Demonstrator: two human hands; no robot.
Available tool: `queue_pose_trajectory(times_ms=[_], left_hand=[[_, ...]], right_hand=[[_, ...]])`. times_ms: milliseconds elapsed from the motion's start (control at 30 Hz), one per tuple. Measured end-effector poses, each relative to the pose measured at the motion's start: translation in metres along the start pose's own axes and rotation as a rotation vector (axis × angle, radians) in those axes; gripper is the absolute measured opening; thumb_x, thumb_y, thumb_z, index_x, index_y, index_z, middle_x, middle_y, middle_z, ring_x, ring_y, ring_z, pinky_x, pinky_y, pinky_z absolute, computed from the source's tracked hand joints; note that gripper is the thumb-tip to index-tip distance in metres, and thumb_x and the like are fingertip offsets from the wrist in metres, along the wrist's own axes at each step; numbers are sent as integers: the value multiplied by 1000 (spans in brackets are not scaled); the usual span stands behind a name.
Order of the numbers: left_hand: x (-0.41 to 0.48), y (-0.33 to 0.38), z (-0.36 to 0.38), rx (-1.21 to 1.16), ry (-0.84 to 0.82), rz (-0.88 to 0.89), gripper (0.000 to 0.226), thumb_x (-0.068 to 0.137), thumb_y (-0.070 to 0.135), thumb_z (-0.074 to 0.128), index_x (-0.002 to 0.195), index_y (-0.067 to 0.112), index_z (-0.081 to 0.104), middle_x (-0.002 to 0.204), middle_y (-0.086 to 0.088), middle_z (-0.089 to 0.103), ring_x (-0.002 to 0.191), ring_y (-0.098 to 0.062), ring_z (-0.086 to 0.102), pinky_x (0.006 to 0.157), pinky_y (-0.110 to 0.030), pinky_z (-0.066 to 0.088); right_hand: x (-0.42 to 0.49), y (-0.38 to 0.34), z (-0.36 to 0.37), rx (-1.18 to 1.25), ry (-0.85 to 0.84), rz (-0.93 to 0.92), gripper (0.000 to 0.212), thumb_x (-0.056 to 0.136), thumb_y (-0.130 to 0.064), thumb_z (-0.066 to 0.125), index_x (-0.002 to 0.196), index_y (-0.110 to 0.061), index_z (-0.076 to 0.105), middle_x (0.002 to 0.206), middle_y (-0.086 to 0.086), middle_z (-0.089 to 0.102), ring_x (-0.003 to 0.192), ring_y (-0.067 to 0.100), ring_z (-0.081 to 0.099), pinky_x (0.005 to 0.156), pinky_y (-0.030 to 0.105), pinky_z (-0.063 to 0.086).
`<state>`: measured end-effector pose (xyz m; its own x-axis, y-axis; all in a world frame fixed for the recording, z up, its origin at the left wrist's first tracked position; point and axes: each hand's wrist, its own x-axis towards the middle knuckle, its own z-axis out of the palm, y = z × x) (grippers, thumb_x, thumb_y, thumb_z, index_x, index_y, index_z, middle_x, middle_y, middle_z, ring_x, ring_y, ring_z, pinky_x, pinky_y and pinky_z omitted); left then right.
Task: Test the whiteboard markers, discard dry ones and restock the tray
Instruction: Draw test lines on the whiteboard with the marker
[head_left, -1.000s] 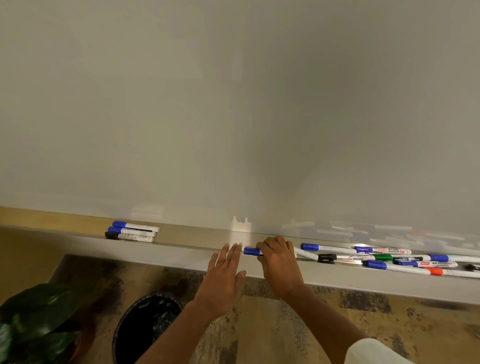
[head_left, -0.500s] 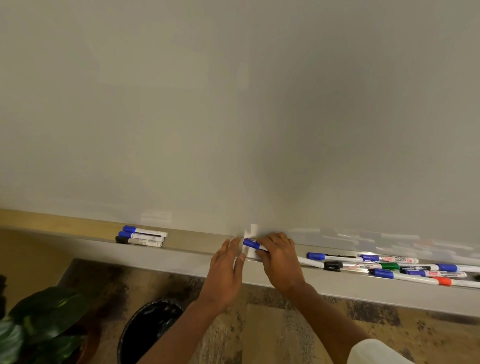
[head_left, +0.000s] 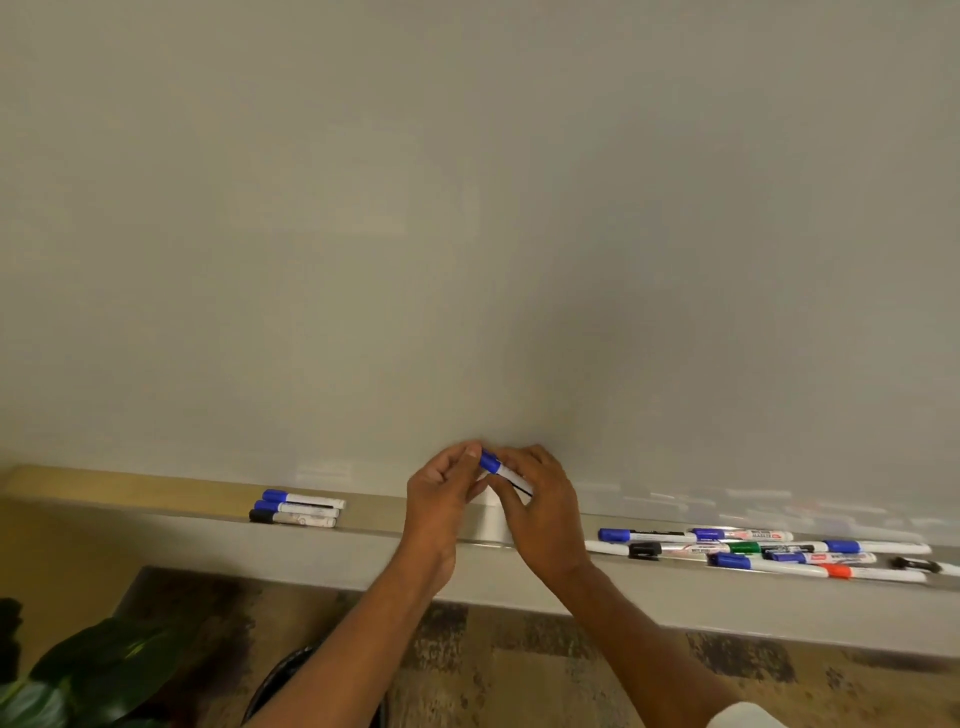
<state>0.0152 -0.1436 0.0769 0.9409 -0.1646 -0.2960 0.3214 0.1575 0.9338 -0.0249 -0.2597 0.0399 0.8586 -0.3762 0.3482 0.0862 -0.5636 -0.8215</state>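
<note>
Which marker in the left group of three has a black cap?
The frontmost marker, nearest the tray lip; both markers behind it have blue caps.

One head cam, wide-angle, looks fwd & down, close to whiteboard (head_left: 467, 208) and its tray (head_left: 374, 519).

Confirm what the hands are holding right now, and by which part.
One blue-capped marker, held above the tray. The right hand grips its white barrel; the left hand pinches the blue cap end.
</note>
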Motion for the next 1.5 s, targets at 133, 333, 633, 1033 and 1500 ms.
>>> queue_pose_trajectory(times_ms=[133, 333, 633, 1033, 1500], left_hand=[[-15, 39, 1, -44, -170, 61, 28, 105, 21, 52, 119, 6, 71, 115, -11, 76, 112, -26, 70, 98, -34, 55], [-36, 93, 4, -40, -359, 127, 33, 109, 24, 42, 124, 4, 63, 125, -16, 72, 117, -31, 67, 103, -48, 49], [-69, 158, 14, -45, -499, 169, 38, 108, 28, 44, 129, 1, 60, 123, -18, 72, 118, -28, 68, 99, -38, 53], [-97, 210, 43, 81, -460, 330, 38, 106, 30, 46, 118, 2, 68, 111, -13, 77, 109, -28, 72, 101, -39, 54], [-115, 252, 88, 89, -420, 463, 36, 105, 31, 49, 112, 4, 72, 102, -14, 78, 102, -33, 74, 89, -34, 60]], right_hand=[[13, -55, -32, 298, -143, 214, 13, 93, -24, 66, 104, -28, 70, 92, -10, 72, 86, 7, 66, 75, 17, 51], [29, -110, -76, 726, -439, 538, 46, 84, -55, 60, 90, -12, 75, 80, 14, 67, 65, 18, 57, 61, 28, 47], [34, -178, -103, 943, -419, 518, 41, 94, -46, 54, 90, -9, 71, 70, 7, 53, 52, 11, 38, 44, 19, 28], [49, -238, -142, 771, -233, 545, 45, 98, -42, 51, 83, -1, 64, 54, 5, 53, 35, 8, 38, 32, 17, 28], [57, -284, -186, 802, -56, 465, 47, 93, -45, 58, 73, -5, 69, 53, 7, 53, 35, 9, 38, 34, 16, 28]])
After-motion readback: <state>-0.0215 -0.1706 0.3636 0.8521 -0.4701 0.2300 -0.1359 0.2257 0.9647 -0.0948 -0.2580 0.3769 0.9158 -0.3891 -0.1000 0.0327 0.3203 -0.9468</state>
